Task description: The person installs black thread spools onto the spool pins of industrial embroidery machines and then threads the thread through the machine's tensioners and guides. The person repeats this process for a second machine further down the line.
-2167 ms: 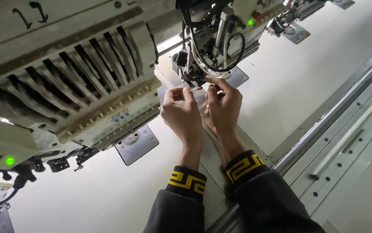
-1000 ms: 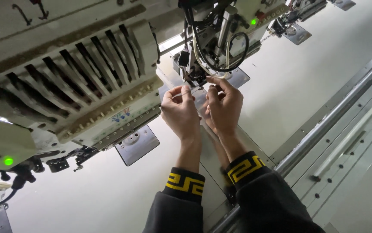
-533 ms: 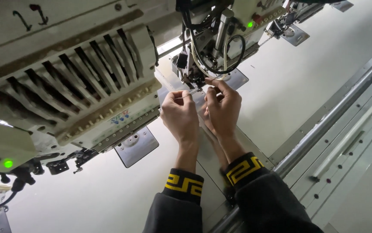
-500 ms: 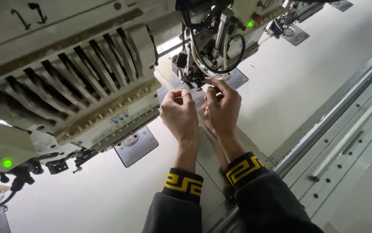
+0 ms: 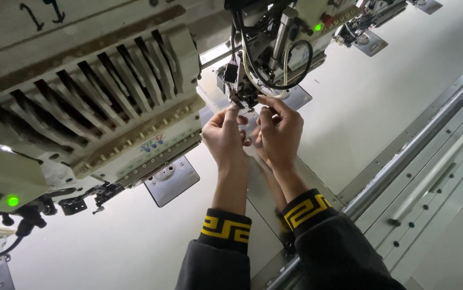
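Under the machine head: both hands are raised to the needle area of a multi-head embroidery machine, seen from the head camera.

Left hand (image 5: 225, 137): lifted, fingers (image 5: 230, 113) curled and pinched narrow, the tips touching the small dark needle assembly (image 5: 240, 98). Whether a thread or part is held cannot be told.

Right hand (image 5: 281, 133): just beside the left hand, knuckles close together; its fingers (image 5: 268, 102) are bent and nearly closed, the tips at the same needle assembly from the right. What they grip, if anything, is too small to tell.

Needle assembly: hangs from the lower end of the centre embroidery head (image 5: 274, 40), directly above the two hands.

Cable (image 5: 290, 70): dark loop curving below the centre head, right of the needle assembly.

Near embroidery head (image 5: 108, 102): cream housing with a row of dark slanted slots, filling the upper left.

Green lamps: one (image 5: 12, 201) lit at lower left on the near head, another (image 5: 317, 27) on the centre head.

Metal plate (image 5: 172, 180): square, grey, set in the white surface (image 5: 382, 91) below the near head, left of the left forearm.

Sleeves (image 5: 226, 230): dark grey with black cuffs bearing a yellow key pattern.

Rail (image 5: 419, 145): grey metal bar running diagonally along the right edge of the surface.
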